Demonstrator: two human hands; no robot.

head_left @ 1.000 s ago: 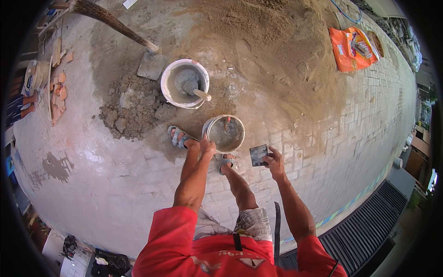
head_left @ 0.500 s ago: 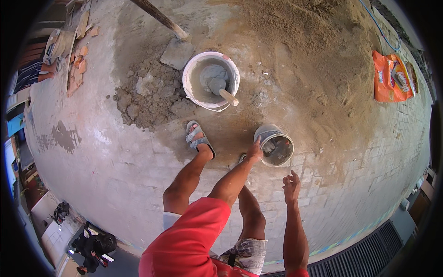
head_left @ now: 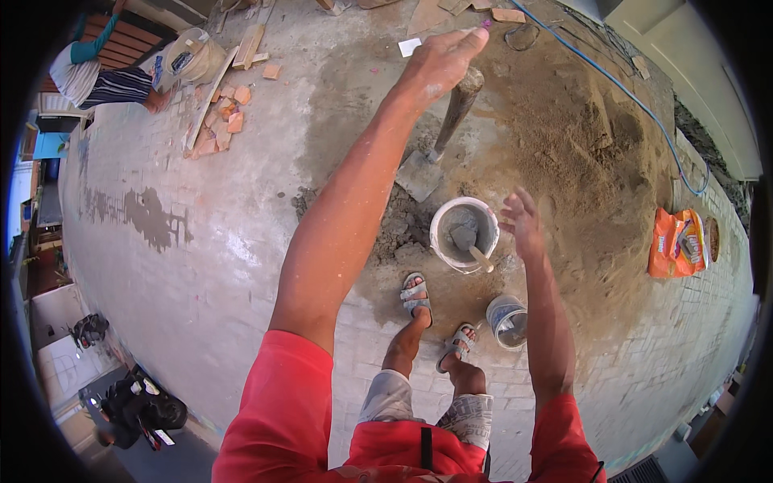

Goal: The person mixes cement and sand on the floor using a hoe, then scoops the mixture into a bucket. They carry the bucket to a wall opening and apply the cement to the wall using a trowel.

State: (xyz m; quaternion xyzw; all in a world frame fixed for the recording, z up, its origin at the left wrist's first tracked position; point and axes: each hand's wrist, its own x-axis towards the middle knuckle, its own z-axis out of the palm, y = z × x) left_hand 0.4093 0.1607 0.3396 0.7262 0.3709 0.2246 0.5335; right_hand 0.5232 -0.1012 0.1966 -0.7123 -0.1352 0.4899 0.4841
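My left hand (head_left: 445, 66) is raised high and far forward, with its fingers curled closed. Just below it is the top end of a shovel's wooden handle (head_left: 459, 105); I cannot tell whether they touch. A bit of pink shows at the fingertips, too small to name. The shovel's flat grey blade (head_left: 419, 175) rests on the ground by a heap of grey mortar. My right hand (head_left: 525, 225), slightly blurred, hangs empty with fingers apart, right of a white bucket (head_left: 437, 241). Wet grey mix and a wooden-handled trowel (head_left: 481, 258) are inside. Nearer my feet stands a smaller bucket (head_left: 501, 309).
Brown sand (head_left: 580, 153) spreads across the right side. Beyond it lie a blue hose (head_left: 636, 101) and an orange bag (head_left: 675, 245). Broken bricks (head_left: 225, 121) and planks lie far left, near another person (head_left: 105, 76) and a tub (head_left: 197, 56). A motorcycle stands lower left.
My left hand has let go of the smaller bucket and swung far forward above the shovel handle. My right hand has moved forward beside the white bucket. The view has tilted farther ahead.
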